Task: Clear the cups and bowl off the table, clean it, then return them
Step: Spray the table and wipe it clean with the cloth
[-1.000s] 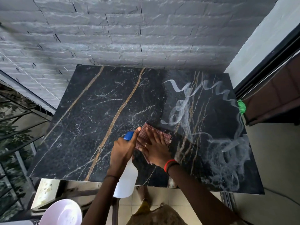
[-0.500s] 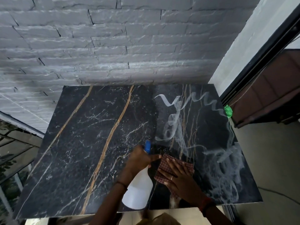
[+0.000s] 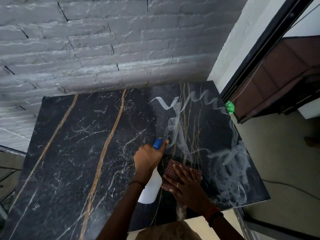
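Note:
The black marble table (image 3: 72, 153) with gold veins fills the view; white cleaning streaks (image 3: 230, 158) cover its right half. My left hand (image 3: 149, 158) grips a white spray bottle (image 3: 150, 189) with a blue nozzle (image 3: 158, 143), pointing it at the table's right half. My right hand (image 3: 188, 186) lies flat, fingers straight, pressing a red checked cloth (image 3: 173, 168) onto the table near the front edge. No cups or bowl are in view.
A grey brick wall (image 3: 103, 49) backs the table. A dark door frame (image 3: 259, 54) and a brown panel stand at the right, with a green object (image 3: 230, 106) at the table's far right corner. Floor with a cable lies to the right.
The view has tilted up toward the wall. My right hand and the cloth have slid toward the front right of the table; the bottle moved along with them. The white bowl has left the view.

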The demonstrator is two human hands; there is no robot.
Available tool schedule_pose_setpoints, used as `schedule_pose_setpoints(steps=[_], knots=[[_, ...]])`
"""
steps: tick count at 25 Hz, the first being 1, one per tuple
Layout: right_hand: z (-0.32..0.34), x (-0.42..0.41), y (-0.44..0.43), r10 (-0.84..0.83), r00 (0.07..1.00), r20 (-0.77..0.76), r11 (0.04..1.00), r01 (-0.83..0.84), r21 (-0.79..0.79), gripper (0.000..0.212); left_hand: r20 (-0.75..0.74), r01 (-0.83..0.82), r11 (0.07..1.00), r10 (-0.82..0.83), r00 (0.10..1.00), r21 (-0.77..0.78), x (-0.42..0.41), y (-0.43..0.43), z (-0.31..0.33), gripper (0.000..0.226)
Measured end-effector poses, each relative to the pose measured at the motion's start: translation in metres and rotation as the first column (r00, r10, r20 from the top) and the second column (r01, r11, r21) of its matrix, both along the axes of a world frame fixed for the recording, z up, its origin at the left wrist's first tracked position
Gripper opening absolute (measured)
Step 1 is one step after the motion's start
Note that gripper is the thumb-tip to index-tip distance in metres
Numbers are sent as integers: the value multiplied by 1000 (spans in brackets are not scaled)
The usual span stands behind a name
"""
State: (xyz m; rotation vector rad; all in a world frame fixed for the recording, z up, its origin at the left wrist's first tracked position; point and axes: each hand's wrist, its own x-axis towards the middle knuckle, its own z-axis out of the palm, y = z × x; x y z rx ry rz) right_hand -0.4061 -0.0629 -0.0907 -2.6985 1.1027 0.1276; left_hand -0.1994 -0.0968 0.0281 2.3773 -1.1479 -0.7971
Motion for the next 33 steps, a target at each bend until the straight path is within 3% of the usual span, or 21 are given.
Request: schedule_pose_setpoints(steps=[4,11,15,17,19,23,27,33], knots=[[-3,0,3,-17,999,31,1000,17,-7,50,-110,53,999,-53,992,-9,-6,-9,0,55],[-5,-1,3,-25,998,55,1000,26,-14,51,-127,81,996,-74,989,48,-11,-25,-7,65],[-3,-2,4,-25,998,52,1000,26,-13,48,-92,113,992,-108,990,49,-12,-29,-7,96],[-2,-1,3,-28,999,44,1000,28,-6,49,-97,143,986,-135,986,83,-12,-28,-6,91],[-2,-1,3,-25,999,36,1000,24,10,48,-138,77,996,-69,988,54,-10,-26,-5,89],[-4,-3,-9,-29,999,14,1000,29,13,49,-169,-43,999,42,985,-3,6,-19,-13,110],[-5,4,-77,-131,991,6,991,131,27,50,-206,-92,995,81,975,-43,23,-8,-15,112],[-2,77,-144,-112,993,-45,993,113,38,58,-192,-155,987,143,971,-52,38,10,-15,105]])
